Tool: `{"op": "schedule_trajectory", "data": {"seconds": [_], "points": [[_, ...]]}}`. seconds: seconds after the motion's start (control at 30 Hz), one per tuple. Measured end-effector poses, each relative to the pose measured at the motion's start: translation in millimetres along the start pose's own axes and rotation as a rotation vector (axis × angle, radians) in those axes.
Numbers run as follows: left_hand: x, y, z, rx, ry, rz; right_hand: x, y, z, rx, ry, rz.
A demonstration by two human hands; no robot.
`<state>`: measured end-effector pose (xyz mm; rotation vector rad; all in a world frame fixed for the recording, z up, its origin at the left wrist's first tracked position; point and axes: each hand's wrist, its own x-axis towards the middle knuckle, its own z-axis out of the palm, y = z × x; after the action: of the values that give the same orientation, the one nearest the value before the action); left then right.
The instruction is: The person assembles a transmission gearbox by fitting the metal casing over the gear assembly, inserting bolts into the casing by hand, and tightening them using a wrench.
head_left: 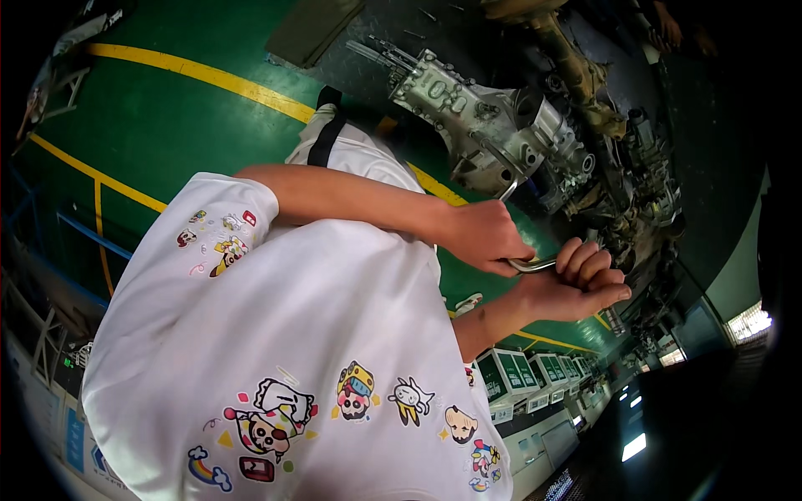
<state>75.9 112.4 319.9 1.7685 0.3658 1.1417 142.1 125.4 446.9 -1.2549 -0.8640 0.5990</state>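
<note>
Both hands are together in front of my white printed shirt [276, 326]. My left hand [486, 236] is closed, knuckles up, around a bent shiny metal bar [535, 265]. Palm up below it, my right hand [576, 284] has its fingers curled over the bar's other end, thumb stretched out to the side. What kind of tool the bar is cannot be made out. A thin metal rod [508, 191] shows just beyond my left hand, beside the grey metal gearbox housing [468, 117]. Whether rod and bar are one piece is hidden.
Greasy mechanical parts [639, 159] crowd the dark surface right of the housing. Yellow lines [200, 77] cross the green floor [167, 108]. White and green boxes [507, 373] stand in a row. Another person's hand [668, 32] shows at the top right.
</note>
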Motion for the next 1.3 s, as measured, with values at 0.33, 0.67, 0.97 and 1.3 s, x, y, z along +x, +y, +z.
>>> {"op": "schedule_trajectory", "data": {"seconds": [0.33, 0.67, 0.97, 1.3], "points": [[20.5, 1.8, -34.4, 0.089, 0.135, -0.109, 27.9, -2.1, -10.5, 0.097, -0.123, 0.031], [100.2, -26.5, -32.2, 0.215, 0.207, -0.114, 24.9, -10.6, 9.6, -0.207, -0.658, -0.140], [-12.0, 1.5, -71.7, 0.309, 0.042, -0.289, 81.1, -15.6, -11.3, 0.075, -1.045, 0.206], [-92.8, -80.5, -156.5, -0.187, 0.611, -0.643, 82.4, -13.5, 0.2, -0.079, -0.294, 0.136]]}}
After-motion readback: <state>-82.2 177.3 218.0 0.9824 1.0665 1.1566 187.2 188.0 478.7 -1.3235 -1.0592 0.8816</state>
